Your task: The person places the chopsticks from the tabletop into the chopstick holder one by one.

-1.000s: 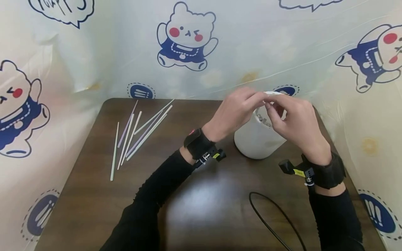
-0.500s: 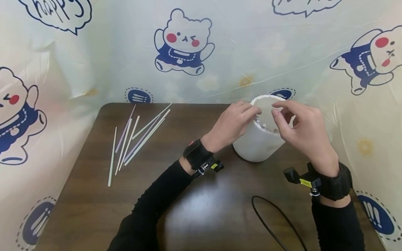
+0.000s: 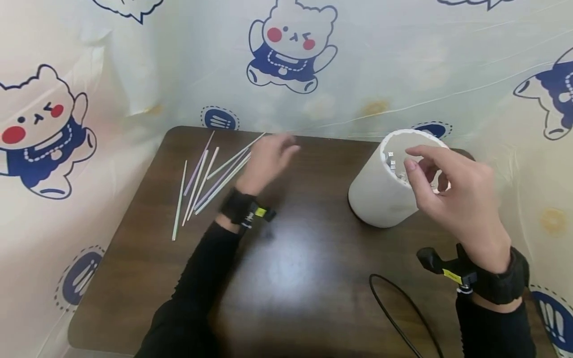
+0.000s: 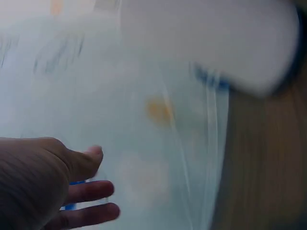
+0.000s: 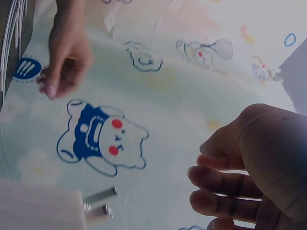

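Note:
My left hand, blurred, is over the table beside the far ends of thin pale sticks in white, green and purple. Its fingers are loosely bent with nothing visible in them. A white cylindrical container leans at the right, its mouth facing up. Small grey pieces show inside its rim. My right hand hovers in front of that mouth, thumb and forefinger apart. In the right wrist view, its relaxed fingers hold nothing, and grey ends stick out past the white container.
A brown wooden table carries everything. A black cable loops near the front right. Bear-printed sheeting stands behind the table and along both sides.
My left hand has left the container's rim and moved left to the sticks. My right hand has parted from it and drawn slightly right and down. The head view has shifted.

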A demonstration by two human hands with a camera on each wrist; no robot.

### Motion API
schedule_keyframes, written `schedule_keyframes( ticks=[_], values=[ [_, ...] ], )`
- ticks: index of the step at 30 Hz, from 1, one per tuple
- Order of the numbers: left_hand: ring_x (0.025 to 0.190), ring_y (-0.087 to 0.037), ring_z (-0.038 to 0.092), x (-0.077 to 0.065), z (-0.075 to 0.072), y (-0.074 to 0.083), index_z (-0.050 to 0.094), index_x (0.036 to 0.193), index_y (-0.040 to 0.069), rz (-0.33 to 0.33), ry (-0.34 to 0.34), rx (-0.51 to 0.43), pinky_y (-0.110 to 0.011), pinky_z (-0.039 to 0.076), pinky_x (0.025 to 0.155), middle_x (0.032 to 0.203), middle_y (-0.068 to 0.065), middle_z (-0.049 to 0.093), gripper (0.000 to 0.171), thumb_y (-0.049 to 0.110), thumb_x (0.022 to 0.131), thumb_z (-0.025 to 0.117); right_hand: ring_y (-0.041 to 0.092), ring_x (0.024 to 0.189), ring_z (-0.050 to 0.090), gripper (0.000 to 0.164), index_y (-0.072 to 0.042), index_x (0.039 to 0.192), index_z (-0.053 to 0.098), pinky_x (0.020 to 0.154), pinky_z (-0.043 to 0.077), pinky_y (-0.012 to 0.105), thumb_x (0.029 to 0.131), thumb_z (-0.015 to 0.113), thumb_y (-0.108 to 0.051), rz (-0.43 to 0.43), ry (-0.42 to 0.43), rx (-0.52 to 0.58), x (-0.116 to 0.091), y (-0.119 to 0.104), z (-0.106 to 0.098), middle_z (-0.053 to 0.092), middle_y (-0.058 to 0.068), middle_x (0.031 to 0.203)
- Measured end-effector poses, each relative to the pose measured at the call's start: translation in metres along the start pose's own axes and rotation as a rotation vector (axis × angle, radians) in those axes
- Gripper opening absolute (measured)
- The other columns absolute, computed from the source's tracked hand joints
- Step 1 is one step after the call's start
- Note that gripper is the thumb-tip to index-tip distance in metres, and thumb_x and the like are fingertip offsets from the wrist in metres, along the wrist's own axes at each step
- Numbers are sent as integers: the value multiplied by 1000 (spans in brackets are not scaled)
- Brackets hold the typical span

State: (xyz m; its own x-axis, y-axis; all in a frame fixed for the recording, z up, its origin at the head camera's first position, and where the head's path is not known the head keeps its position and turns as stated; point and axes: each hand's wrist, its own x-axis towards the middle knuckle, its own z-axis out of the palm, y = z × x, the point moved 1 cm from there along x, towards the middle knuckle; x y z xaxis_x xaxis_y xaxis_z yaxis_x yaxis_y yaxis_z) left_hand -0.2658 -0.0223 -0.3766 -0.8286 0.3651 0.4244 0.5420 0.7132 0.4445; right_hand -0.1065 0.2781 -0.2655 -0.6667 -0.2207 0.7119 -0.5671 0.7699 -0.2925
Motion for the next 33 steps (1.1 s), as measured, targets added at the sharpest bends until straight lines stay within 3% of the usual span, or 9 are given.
schedule_keyframes(
  ticks=[4, 6, 8, 11, 13, 18, 21, 29, 33],
  values=[
    [83, -30, 69, -22, -18, -71, 71, 106, 6, -297, -43, 90, -44, 55, 73, 98, -13, 76, 21, 25, 100, 65, -1, 68, 46, 43, 2, 104, 74, 65, 35, 8, 100, 58, -37, -62, -6, 30, -3, -11, 4, 67, 12, 72],
    [77, -32, 67, -33, -24, -93, 70, 96, 2, -394, -113, 127, -44, 54, 68, 91, -17, 74, 19, 21, 98, 67, 5, 66, 48, 49, 2, 102, 74, 62, 37, 11, 102, 55, -43, -93, -4, 34, -4, -16, 7, 67, 10, 72],
    [74, -33, 65, -46, -30, -104, 68, 87, 1, -457, -204, 186, -44, 54, 66, 86, -18, 73, 19, 19, 93, 71, 7, 66, 49, 50, 2, 101, 74, 61, 38, 15, 103, 53, -44, -120, -18, 25, -6, -19, 9, 66, 8, 71],
    [71, -37, 67, -75, -40, -104, 64, 78, 0, -498, -346, 278, -48, 55, 60, 80, -21, 71, 23, 17, 85, 79, 9, 67, 51, 49, 0, 101, 74, 58, 40, 18, 103, 52, -43, -151, -43, 14, -9, -22, 13, 66, 5, 70],
    [73, -41, 69, -95, -47, -101, 66, 79, -1, -511, -401, 333, -52, 56, 59, 81, -23, 72, 23, 15, 79, 83, 9, 67, 51, 48, -1, 100, 74, 57, 41, 18, 104, 51, -43, -160, -56, 19, -11, -24, 16, 66, 4, 70],
    [71, -39, 68, -137, -58, -97, 68, 87, -5, -500, -466, 330, -52, 55, 56, 81, -24, 71, 20, 9, 80, 81, 8, 68, 52, 44, -2, 98, 75, 58, 41, 17, 104, 53, -40, -186, -54, 55, -13, -26, 22, 64, 1, 69],
    [65, -31, 63, -149, -62, -99, 68, 87, -7, -487, -466, 293, -47, 53, 53, 75, -19, 68, 15, 6, 85, 77, 7, 67, 51, 41, -3, 96, 75, 59, 42, 16, 103, 54, -38, -197, -41, 73, -12, -27, 25, 63, -1, 69],
    [62, -35, 61, -167, -66, -110, 57, 101, -12, -540, -316, 238, -41, 47, 46, 79, -26, 63, 21, 3, 92, 68, 7, 66, 52, 40, -6, 94, 74, 58, 43, 16, 104, 53, -38, -211, -40, 75, -14, -25, 26, 62, -3, 70],
    [58, -27, 54, -170, -69, -112, 63, 94, -13, -604, -371, 206, -33, 40, 45, 70, -19, 59, 18, 6, 95, 63, 7, 64, 52, 38, -7, 93, 74, 58, 43, 16, 104, 53, -37, -211, -36, 75, -15, -24, 27, 62, -4, 69]
  ],
)
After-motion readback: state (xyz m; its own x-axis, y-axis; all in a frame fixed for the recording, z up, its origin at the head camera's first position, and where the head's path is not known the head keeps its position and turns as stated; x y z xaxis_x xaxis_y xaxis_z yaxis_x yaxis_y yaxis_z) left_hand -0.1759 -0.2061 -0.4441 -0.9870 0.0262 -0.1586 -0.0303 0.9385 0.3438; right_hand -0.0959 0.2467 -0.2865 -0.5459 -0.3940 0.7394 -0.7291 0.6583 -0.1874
